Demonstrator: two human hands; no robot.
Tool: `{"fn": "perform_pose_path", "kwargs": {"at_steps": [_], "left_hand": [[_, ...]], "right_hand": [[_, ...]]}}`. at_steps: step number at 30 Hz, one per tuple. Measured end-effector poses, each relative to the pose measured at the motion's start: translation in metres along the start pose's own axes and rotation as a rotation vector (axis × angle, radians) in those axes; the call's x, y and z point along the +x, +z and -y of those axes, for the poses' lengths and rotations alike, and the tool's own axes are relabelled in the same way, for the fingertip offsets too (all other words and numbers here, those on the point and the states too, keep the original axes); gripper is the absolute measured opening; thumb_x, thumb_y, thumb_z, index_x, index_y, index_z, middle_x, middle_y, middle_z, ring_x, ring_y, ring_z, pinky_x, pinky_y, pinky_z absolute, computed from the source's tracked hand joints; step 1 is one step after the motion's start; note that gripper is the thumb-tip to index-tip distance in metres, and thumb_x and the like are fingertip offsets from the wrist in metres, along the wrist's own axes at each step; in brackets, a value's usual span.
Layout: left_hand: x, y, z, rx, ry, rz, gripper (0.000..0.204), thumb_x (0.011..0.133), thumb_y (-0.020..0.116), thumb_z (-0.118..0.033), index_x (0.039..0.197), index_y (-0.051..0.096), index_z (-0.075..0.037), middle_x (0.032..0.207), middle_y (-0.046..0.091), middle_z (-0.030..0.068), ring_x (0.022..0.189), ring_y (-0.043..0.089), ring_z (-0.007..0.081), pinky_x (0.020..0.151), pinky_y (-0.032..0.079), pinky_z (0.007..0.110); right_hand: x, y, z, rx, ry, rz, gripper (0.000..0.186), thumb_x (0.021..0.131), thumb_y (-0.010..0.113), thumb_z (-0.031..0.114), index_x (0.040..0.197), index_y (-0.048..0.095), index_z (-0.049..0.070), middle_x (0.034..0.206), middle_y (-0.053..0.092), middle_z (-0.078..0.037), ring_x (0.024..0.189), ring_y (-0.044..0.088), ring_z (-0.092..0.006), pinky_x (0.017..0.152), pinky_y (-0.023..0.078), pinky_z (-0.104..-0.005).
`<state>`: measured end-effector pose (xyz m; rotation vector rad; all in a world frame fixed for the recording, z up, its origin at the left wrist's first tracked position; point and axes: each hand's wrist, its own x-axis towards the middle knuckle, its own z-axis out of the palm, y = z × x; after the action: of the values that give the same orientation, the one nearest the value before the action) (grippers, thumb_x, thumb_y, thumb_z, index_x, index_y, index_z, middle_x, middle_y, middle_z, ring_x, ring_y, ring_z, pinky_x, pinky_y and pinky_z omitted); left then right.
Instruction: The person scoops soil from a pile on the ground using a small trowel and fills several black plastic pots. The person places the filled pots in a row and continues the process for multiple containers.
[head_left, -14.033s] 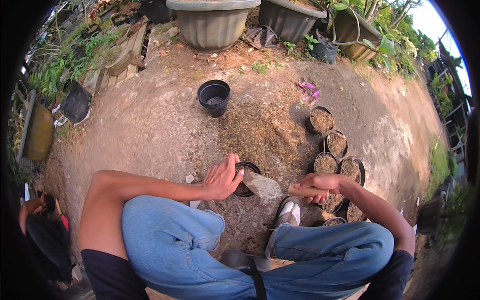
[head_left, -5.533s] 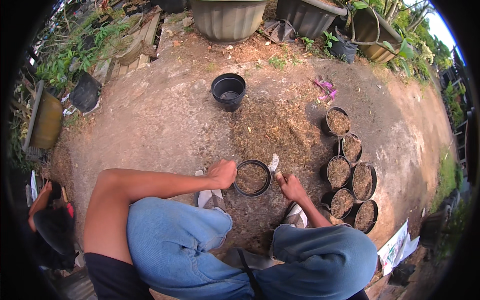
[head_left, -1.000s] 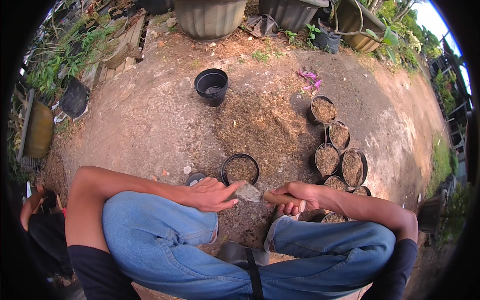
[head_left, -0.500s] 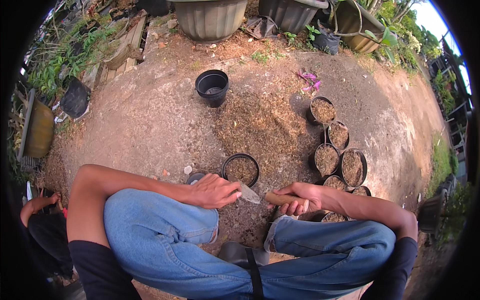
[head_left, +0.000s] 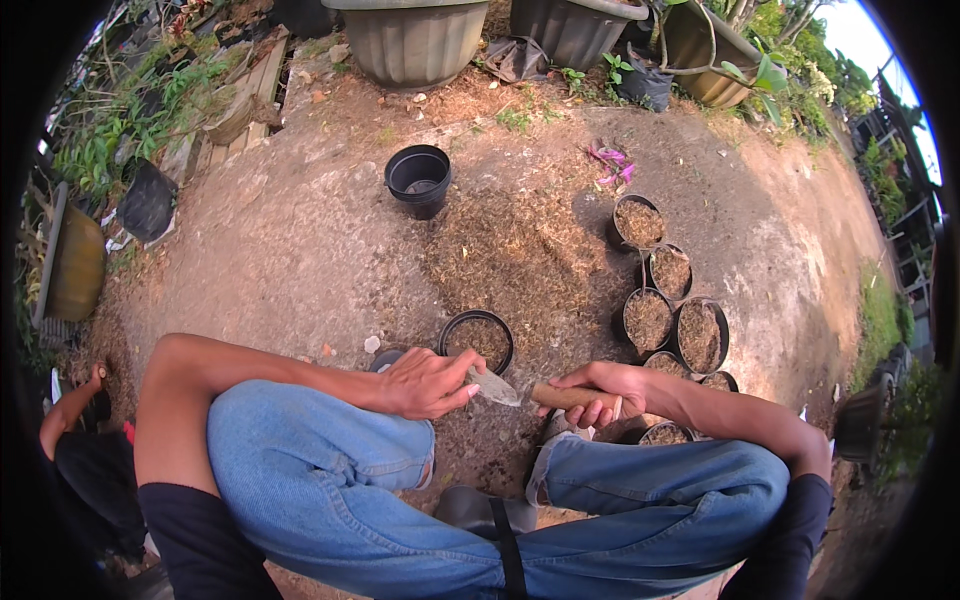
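Observation:
My right hand point(head_left: 597, 393) is wrapped round the wooden handle of what looks like a hand trowel point(head_left: 566, 397). Its grey, soil-smeared blade point(head_left: 494, 388) points left, and the join between blade and handle is hard to make out. At the blade's far end, my left hand point(head_left: 428, 384) pinches it between thumb and fingers. Just beyond the blade stands a round black pot point(head_left: 477, 340) with dry brown fibrous material inside. A loose heap of the same material point(head_left: 515, 250) lies on the ground past that pot.
Empty black pots point(head_left: 418, 182) stand nested beyond the heap. Several filled black pots point(head_left: 648, 318) cluster on the right, near my right forearm. Pink petals point(head_left: 612, 163) lie farther off. Large planters point(head_left: 410, 45) line the far edge. Another person's arm point(head_left: 70, 410) shows at far left.
The view has shifted slightly. My left fingers have moved a little on the blade and look more spread; my right hand keeps its grip on the handle.

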<state>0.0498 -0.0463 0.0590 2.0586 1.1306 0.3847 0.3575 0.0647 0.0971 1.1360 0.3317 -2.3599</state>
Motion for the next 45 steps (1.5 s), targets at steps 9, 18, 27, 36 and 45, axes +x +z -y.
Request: {"fn": "perform_pose_path", "kwargs": {"at_steps": [9,18,27,36,45], "left_hand": [[0.0,0.004,0.007,0.141,0.346,-0.258,0.03,0.094,0.065,-0.027,0.113,0.051,-0.007,0.109,0.046,0.0125,0.098,0.054,0.0287,0.079,0.042,0.044],[0.012,0.006,0.005,0.209,0.329,-0.08,0.03,0.099,0.06,-0.032,0.116,0.055,-0.008,0.113,0.048,0.0125,0.105,0.052,0.0259,0.091,0.035,0.042],[0.024,0.012,0.001,0.158,0.418,-0.081,0.027,0.1,0.061,-0.029,0.116,0.055,-0.008,0.109,0.048,0.0104,0.102,0.052,0.0242,0.087,0.036,0.042],[0.018,0.009,0.012,0.197,0.25,-0.107,0.026,0.1,0.059,-0.029,0.116,0.055,-0.008,0.108,0.049,0.01,0.102,0.054,0.0242,0.087,0.036,0.042],[0.019,0.001,0.026,0.238,0.03,-0.068,0.029,0.103,0.056,-0.031,0.119,0.054,-0.007,0.111,0.048,0.0101,0.103,0.053,0.0244,0.088,0.034,0.042]], "right_hand": [[-0.023,-0.034,0.017,-0.049,-0.256,-0.093,0.047,0.107,0.046,0.042,0.126,0.054,0.0,0.072,0.047,-0.001,0.046,0.039,-0.0037,0.034,0.032,-0.0177],[0.037,-0.128,0.046,-0.956,-0.747,-1.528,0.043,0.106,0.045,0.036,0.109,0.058,-0.005,0.09,0.069,-0.031,0.088,0.07,-0.0478,0.079,0.055,-0.0524],[0.085,-0.166,0.061,-1.115,-0.509,-1.48,0.047,0.105,0.044,0.038,0.113,0.061,-0.005,0.105,0.069,-0.033,0.103,0.069,-0.0476,0.087,0.056,-0.0523],[0.12,-0.103,0.056,-0.61,-0.657,-1.081,0.049,0.109,0.04,0.04,0.101,0.06,-0.004,0.077,0.07,-0.02,0.081,0.074,-0.0348,0.079,0.055,-0.0495],[0.104,-0.1,0.061,-1.044,-0.646,-1.01,0.041,0.106,0.047,0.035,0.105,0.061,-0.004,0.08,0.071,-0.021,0.084,0.073,-0.0376,0.08,0.055,-0.0489]]}}
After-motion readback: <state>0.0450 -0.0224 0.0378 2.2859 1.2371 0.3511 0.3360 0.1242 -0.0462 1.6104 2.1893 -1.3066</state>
